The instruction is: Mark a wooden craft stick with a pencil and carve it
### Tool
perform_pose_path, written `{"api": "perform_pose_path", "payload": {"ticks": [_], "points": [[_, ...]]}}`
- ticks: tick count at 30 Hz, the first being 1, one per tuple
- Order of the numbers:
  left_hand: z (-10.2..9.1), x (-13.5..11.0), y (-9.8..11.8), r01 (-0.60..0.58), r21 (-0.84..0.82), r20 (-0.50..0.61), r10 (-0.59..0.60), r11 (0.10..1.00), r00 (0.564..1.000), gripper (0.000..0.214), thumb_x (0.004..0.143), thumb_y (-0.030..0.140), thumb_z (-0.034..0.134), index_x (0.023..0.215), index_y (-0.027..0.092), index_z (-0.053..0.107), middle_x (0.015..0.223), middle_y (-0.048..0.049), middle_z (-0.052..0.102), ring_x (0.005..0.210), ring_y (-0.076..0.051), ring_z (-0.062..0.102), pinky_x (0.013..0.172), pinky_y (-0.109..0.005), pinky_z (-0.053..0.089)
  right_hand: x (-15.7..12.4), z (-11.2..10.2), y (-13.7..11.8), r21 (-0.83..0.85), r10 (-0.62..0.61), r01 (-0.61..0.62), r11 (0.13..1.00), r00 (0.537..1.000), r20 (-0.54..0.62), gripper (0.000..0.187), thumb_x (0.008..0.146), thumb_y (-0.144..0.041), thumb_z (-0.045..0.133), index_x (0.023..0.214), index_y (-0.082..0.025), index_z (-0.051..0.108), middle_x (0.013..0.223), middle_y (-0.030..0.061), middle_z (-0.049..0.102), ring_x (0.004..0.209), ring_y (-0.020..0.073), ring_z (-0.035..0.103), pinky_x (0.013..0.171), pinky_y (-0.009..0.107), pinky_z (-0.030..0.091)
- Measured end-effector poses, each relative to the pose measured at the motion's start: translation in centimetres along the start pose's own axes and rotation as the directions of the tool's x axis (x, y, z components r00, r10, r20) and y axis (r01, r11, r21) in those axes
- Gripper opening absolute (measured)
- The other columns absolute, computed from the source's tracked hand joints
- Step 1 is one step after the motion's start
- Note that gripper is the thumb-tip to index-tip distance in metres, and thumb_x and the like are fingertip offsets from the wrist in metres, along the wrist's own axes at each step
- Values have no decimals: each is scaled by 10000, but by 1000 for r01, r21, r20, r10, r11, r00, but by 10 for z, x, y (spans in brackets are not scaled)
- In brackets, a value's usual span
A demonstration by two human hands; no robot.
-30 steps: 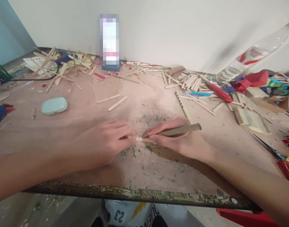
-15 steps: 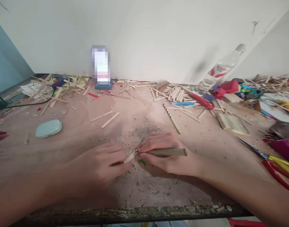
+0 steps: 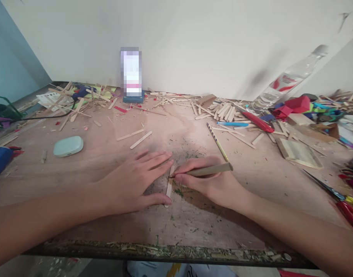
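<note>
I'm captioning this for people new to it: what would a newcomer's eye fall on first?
Probably the bright, pixelated screen upright by the back wall, left of centre. Next, the middle of the table, where the right hand grips a brown pen-like tool and the left hand lays its thumb on a flat wooden stick. The clear bottle with a red-and-white label stands out at back right.

The stick (image 3: 168,188) looks matt, bare wood, the tabletop (image 3: 176,132) scuffed wood, the bottle (image 3: 288,82) glossy clear plastic.
</note>
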State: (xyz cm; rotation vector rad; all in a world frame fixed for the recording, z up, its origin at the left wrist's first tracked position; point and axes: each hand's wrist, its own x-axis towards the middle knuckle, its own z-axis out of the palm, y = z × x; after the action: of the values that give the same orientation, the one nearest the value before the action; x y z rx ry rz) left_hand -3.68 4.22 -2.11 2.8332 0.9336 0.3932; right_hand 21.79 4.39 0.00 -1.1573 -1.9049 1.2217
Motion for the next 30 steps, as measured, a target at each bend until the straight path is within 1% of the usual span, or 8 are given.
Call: {"api": "perform_pose_path", "payload": {"ticks": [3, 6, 11, 18, 23, 30], "points": [[1, 3, 2, 14, 2, 87, -14, 1000, 996, 848, 1041, 755, 439, 1637, 153, 400, 1722, -152, 364, 1608, -345, 349, 1305, -646, 250, -2, 1, -2, 2, 3, -3, 1000, 1000, -9, 138, 889, -310, 785, 828, -195, 830, 816, 45, 804, 725, 188, 684, 629, 295, 519], [2, 3, 4, 42, -2, 102, -41, 999, 994, 849, 1031, 770, 443, 1647, 188, 395, 1738, -149, 322, 1624, -333, 320, 1308, -642, 247, -4, 2, -3, -3, -2, 2, 1000, 1000, -22, 136, 885, -311, 785, 805, -206, 817, 801, 40, 789, 707, 186, 656, 611, 304, 498], [0, 4, 3, 37, 0, 129, -36, 999, 991, 831, 1035, 764, 442, 1669, 234, 357, 1766, -136, 236, 1641, -323, 276, 1315, -653, 223, -4, 2, -3, -11, 10, -10, 1000, 999, -35, 151, 887, -344, 792, 796, -226, 808, 769, 34, 766, 681, 189, 630, 587, 318, 486], [-1, 4, 3, 75, 4, 137, -75, 997, 988, 866, 1008, 795, 466, 1662, 236, 378, 1764, -134, 230, 1638, -328, 283, 1327, -648, 197, -2, 4, -3, -12, 13, -14, 1000, 998, -58, 133, 861, -343, 817, 764, -251, 809, 716, 16, 750, 613, 184, 623, 532, 329, 485], [-2, 3, 5, 89, -3, 126, -88, 996, 988, 866, 1001, 794, 487, 1657, 236, 392, 1761, -126, 242, 1641, -311, 278, 1336, -603, 208, -2, 4, -3, -7, 13, -13, 1000, 997, -74, 124, 837, -332, 825, 734, -271, 796, 747, 23, 773, 629, 204, 649, 526, 338, 501], [-2, 4, 4, 92, -21, 126, -89, 996, 988, 849, 1004, 784, 497, 1656, 249, 398, 1763, -116, 240, 1642, -312, 275, 1343, -581, 192, -2, 2, -3, -14, 15, -16, 1000, 998, -67, 101, 842, -319, 831, 750, -286, 808, 776, 24, 797, 645, 206, 664, 542, 340, 505]]}}
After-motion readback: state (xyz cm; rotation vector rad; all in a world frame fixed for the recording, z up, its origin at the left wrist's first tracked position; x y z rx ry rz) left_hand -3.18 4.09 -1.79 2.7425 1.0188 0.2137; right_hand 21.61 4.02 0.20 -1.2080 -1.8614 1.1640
